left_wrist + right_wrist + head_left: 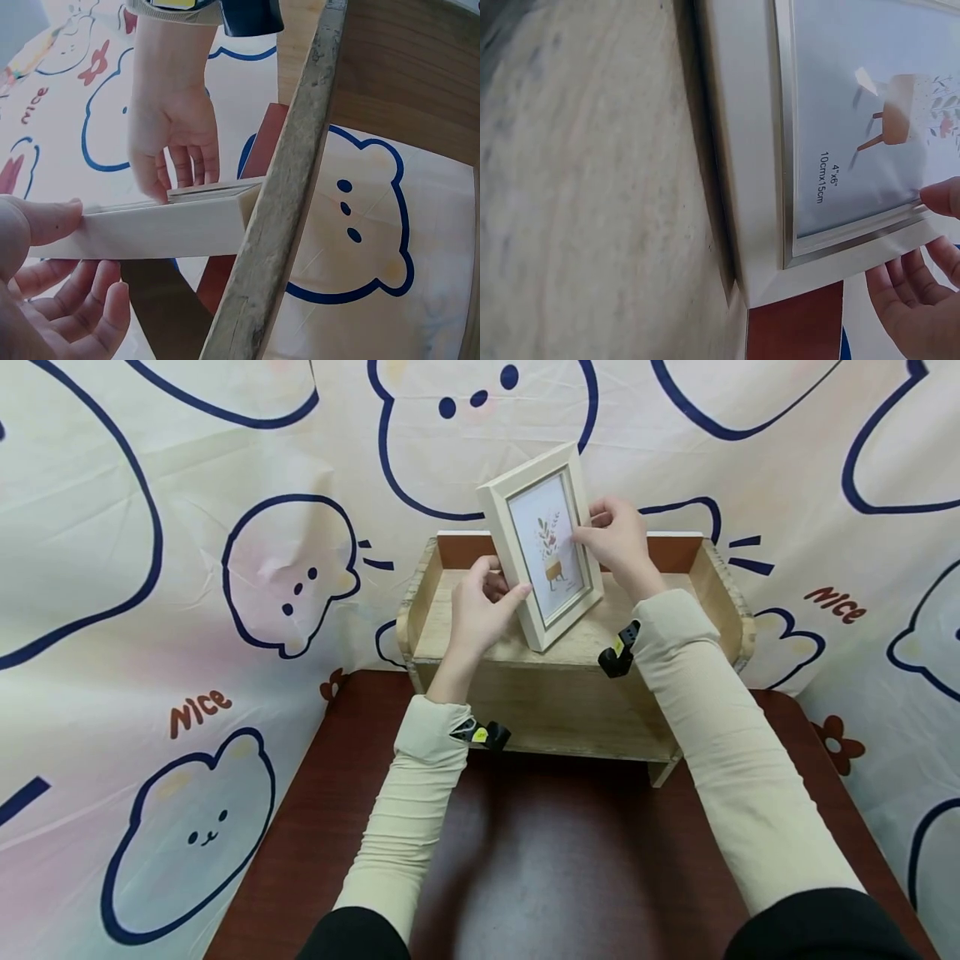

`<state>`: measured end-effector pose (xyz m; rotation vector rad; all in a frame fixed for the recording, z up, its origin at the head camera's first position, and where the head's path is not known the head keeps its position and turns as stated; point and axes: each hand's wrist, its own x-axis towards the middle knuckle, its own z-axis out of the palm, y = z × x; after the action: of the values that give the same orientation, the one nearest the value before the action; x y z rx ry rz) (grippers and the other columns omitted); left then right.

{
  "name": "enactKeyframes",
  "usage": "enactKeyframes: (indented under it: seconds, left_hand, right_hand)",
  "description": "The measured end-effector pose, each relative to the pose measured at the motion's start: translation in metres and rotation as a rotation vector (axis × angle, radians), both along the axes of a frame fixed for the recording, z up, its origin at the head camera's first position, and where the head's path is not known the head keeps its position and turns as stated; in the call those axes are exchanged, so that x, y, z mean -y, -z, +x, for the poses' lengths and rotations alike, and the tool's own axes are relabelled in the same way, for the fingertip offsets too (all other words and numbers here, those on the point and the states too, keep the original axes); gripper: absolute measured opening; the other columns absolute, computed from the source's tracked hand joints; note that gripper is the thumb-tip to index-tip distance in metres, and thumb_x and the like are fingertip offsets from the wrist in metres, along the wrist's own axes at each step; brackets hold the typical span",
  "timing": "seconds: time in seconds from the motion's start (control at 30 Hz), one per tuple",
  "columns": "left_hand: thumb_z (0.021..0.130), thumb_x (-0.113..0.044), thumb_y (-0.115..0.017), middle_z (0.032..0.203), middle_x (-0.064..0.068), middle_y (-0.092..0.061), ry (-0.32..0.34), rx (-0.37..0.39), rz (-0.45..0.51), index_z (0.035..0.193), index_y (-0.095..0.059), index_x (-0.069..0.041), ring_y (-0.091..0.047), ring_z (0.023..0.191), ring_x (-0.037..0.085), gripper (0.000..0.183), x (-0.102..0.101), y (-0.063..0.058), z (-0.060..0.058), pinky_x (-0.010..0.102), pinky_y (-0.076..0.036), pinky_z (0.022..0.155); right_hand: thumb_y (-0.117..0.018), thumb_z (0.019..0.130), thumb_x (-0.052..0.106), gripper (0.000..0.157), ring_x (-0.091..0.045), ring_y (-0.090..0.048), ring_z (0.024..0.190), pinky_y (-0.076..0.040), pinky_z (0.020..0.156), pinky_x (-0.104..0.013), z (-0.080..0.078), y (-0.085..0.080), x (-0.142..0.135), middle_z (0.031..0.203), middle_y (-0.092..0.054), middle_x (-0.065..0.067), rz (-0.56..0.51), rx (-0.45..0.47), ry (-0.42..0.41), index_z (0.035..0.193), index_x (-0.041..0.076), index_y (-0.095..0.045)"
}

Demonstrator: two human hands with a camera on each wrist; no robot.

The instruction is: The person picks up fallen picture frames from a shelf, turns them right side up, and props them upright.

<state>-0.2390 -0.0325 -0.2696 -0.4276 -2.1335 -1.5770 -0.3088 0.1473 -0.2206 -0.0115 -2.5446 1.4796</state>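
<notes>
A cream picture frame (512, 560) with a potted-plant print stands tilted on the top board of a small wooden shelf (465, 647). My left hand (480, 610) grips the frame's left side, thumb on the front and fingers behind. On the opposite side, my right hand (618, 543) pinches the right edge, its thumb over the front border. In the right wrist view the picture frame (757, 150) has its bottom edge right at the board, and the right hand (922, 292) holds its side. The left wrist view shows the left hand (67, 292) around the frame's side (157, 232).
The shelf has raised wooden sides and a brown back panel (675, 553). It stands at the far end of a dark red-brown table (525, 860). A cartoon-printed cloth (292, 460) hangs close behind and on both sides.
</notes>
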Motion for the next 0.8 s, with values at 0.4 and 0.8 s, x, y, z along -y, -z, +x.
enactKeyframes:
  seconds: [0.4, 0.8]
  left_hand:
    - [0.081, -0.006, -0.068, 0.077, 0.013, -0.056, 0.006, -0.018, -0.023, 0.105, -0.059, 0.006, -0.051, 0.067, 0.016, 0.028, 0.005, 0.0, -0.009, 0.019, -0.042, 0.061]
    - [0.081, -0.006, -0.068, 0.075, 0.012, -0.056, 0.036, 0.0, -0.029, 0.105, -0.058, 0.005, -0.051, 0.067, 0.015, 0.028, 0.006, -0.001, -0.009, 0.019, -0.042, 0.06]
  right_hand:
    - [-0.062, 0.084, 0.016, 0.031, -0.013, -0.047, 0.094, -0.045, 0.078, -0.027, 0.006, 0.003, -0.008, 0.1, -0.052, -0.001, -0.056, -0.025, 0.013, 0.112, 0.006, -0.055]
    - [-0.059, 0.089, 0.028, 0.049, -0.017, -0.043, 0.119, -0.037, 0.099, -0.032, -0.001, 0.002, -0.017, 0.134, -0.047, -0.01, -0.187, 0.197, -0.108, 0.131, 0.003, -0.05]
